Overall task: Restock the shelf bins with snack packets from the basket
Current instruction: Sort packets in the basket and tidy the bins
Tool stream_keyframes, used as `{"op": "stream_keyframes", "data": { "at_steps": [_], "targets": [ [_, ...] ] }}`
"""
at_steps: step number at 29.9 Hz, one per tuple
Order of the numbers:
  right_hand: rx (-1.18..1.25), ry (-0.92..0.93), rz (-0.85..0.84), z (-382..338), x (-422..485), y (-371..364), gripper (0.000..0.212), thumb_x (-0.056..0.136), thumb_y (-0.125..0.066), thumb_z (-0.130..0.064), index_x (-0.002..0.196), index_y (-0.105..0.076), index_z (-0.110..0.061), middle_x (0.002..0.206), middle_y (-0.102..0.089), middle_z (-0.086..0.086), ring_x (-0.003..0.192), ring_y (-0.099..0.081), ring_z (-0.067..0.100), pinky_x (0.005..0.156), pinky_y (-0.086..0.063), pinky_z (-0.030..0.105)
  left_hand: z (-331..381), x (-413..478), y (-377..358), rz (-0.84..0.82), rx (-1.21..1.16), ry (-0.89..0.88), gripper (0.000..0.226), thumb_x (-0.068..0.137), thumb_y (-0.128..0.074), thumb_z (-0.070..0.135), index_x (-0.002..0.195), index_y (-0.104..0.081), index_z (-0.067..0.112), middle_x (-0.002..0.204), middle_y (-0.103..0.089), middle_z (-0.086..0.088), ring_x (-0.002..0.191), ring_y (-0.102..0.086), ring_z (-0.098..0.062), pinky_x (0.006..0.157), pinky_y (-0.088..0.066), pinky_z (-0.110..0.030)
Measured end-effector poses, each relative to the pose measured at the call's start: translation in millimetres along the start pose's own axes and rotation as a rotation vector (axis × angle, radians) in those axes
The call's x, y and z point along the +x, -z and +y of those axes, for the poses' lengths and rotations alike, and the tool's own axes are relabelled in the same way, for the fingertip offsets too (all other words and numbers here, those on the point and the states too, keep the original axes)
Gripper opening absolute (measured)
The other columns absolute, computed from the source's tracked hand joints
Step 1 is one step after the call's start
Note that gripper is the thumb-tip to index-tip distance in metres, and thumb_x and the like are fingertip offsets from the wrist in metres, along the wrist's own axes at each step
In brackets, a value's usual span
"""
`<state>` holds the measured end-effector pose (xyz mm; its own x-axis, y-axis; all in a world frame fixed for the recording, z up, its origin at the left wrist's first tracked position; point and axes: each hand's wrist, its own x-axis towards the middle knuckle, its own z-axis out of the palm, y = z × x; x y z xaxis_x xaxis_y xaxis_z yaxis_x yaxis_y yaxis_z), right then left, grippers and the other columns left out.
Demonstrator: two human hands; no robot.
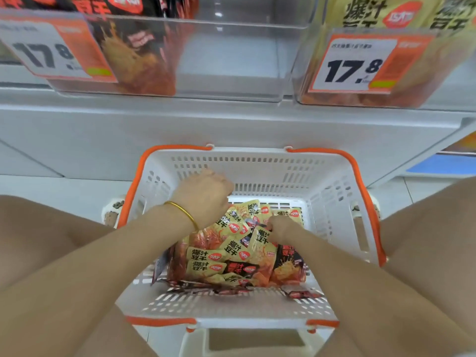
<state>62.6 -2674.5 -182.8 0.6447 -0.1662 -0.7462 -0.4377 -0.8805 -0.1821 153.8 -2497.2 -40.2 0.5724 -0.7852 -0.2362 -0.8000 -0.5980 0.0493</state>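
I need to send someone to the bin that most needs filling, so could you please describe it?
Look at the shelf above the basket. Two clear bins sit there, each with an orange 17.8 tag. It is the left bin: black packets fill only its left side, while the right bin is full of yellow ones.

A single wide-angle view, worn on the person's head, looks forward and steeply down into the white basket [257, 309], close enough that it fills the centre. Both forearms enter from 7 and 5 o'clock. The clear shelf bins [231, 60] run across 12 o'clock, near the lens and bowed by it. No second view shares the scene.
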Motion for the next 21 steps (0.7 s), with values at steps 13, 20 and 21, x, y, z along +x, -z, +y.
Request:
{"op": "stream_keyframes", "data": {
  "at_steps": [13, 20, 21],
  "targets": [
    [0.063, 0.37, 0.203, -15, -102, 140, 0.016, 0.085, -0.068, -0.016, 0.099, -0.068, -0.01, 0.074, -0.052, -0.006, 0.075, -0.049, 0.015, 0.061, -0.037, 0.027, 29, 24, 31, -0.071, -0.458, 0.007, 0.04, 0.09, -0.059, 0.032, 0.126, -0.05, 0.017, 0.121, -0.058, 0.0, 0.109, -0.056, -0.016, 0.092, -0.045, -0.03],
    [0.919, 0.435, 0.555, 12, -210, 183, 0.012, 0.083, -0.069, -0.008, 0.093, -0.064, -0.01, 0.076, -0.064, -0.001, 0.057, -0.06, 0.001, 0.053, -0.049, 0.017, 66, 23, 129, 0.289, -0.744, -0.081, 0.008, 0.088, -0.063, 0.014, 0.083, -0.06, 0.008, 0.068, -0.053, 0.001, 0.063, -0.048, -0.016, 0.063, -0.04, -0.032],
    [1.037, 0.468, 0.529, 17, -221, 185, 0.014, 0.084, -0.068, -0.006, 0.095, -0.064, -0.012, 0.077, -0.068, -0.003, 0.061, -0.064, 0.002, 0.054, -0.052, 0.018, 72, 23, 141, 0.343, -0.793, -0.086, 0.008, 0.088, -0.063, 0.014, 0.081, -0.06, 0.012, 0.066, -0.053, 0.002, 0.061, -0.047, -0.015, 0.062, -0.041, -0.033]
  ]
}}
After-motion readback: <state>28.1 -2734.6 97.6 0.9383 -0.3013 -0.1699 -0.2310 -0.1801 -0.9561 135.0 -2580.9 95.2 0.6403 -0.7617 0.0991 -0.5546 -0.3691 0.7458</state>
